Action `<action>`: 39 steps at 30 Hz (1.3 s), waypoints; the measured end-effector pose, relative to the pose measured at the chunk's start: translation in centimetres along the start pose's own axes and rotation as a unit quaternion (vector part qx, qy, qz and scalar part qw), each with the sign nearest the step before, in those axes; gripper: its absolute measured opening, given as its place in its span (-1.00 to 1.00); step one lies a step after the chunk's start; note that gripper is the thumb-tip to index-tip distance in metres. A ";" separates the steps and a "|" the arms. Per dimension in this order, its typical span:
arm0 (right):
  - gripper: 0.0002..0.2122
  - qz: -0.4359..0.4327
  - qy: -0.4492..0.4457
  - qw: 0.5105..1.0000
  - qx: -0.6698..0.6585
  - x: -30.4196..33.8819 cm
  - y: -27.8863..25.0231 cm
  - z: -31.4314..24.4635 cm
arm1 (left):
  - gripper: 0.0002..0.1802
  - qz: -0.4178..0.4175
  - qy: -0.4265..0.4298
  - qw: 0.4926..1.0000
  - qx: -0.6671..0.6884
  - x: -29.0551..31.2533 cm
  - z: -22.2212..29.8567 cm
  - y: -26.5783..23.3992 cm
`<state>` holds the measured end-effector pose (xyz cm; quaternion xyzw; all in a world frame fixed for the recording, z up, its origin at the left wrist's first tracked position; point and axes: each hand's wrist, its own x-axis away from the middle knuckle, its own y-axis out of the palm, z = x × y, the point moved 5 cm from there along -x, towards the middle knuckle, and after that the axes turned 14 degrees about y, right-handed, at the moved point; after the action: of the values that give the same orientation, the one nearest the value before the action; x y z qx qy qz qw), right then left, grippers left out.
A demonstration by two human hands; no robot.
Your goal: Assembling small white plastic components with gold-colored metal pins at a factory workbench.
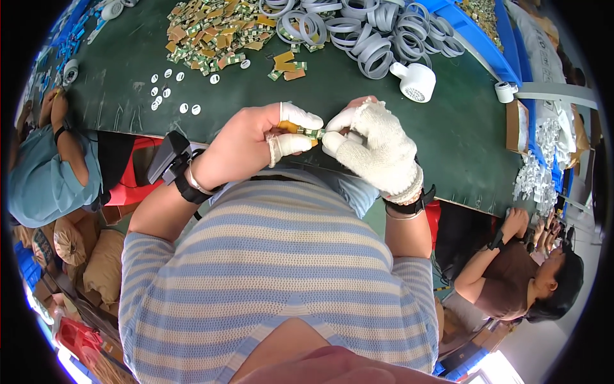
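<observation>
A small green circuit board (311, 133) with a tan edge is held at the front of the table, close to my body. My left hand (252, 136), with white covers on thumb and forefinger, pinches its left part. On my right hand (378, 148) is a white knitted glove; its thumb and fingertips close on the board's right end and hide it. Beyond my hands, several round white stickers (167, 93) lie scattered on the table. Farther back sits a large heap of green and tan circuit boards (214, 32), with a few loose boards (287, 66) beside it.
Grey rings (374, 54) are piled at the back of the green table (256, 86), next to a white round-headed part (416, 82). A blue tray (473, 38) stands back right. Co-workers sit at left (54, 160) and right (511, 281); clear plastic parts (536, 182) lie at far right.
</observation>
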<state>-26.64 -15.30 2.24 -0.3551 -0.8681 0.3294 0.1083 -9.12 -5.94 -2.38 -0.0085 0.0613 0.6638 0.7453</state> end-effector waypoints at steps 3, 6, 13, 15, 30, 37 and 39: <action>-0.85 0.007 0.015 0.998 -0.065 0.4 0.4 0.5 | -0.65 -0.007 0.016 0.999 -0.036 0.0 0.2 0.1; -0.86 0.023 0.010 0.998 -0.062 0.4 0.3 0.2 | -0.70 0.015 0.044 0.993 -0.107 0.2 0.2 0.4; -0.86 0.009 0.004 0.998 -0.068 0.3 0.2 0.5 | -0.73 0.031 0.046 0.993 -0.101 0.4 0.3 0.9; -0.89 0.008 -0.020 0.997 -0.079 -0.1 0.2 0.8 | -0.73 0.018 0.022 0.997 -0.070 0.4 0.3 0.8; -0.89 -0.026 0.005 0.993 -0.115 -0.2 0.5 1.4 | -0.76 0.014 -0.013 1.000 0.002 0.3 0.0 0.7; -0.87 -0.142 0.020 0.985 -0.097 -0.4 0.4 1.2 | -0.77 0.011 -0.078 0.989 0.125 0.6 -0.7 1.3; -0.86 -0.137 0.027 0.986 -0.092 -0.4 0.4 0.9 | -0.78 0.013 -0.055 0.995 0.088 0.7 -0.4 1.3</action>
<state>-26.57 -15.81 1.33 -0.2502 -0.9320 0.2199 0.1429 -10.32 -5.14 -2.80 0.0943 0.0785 0.6647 0.7370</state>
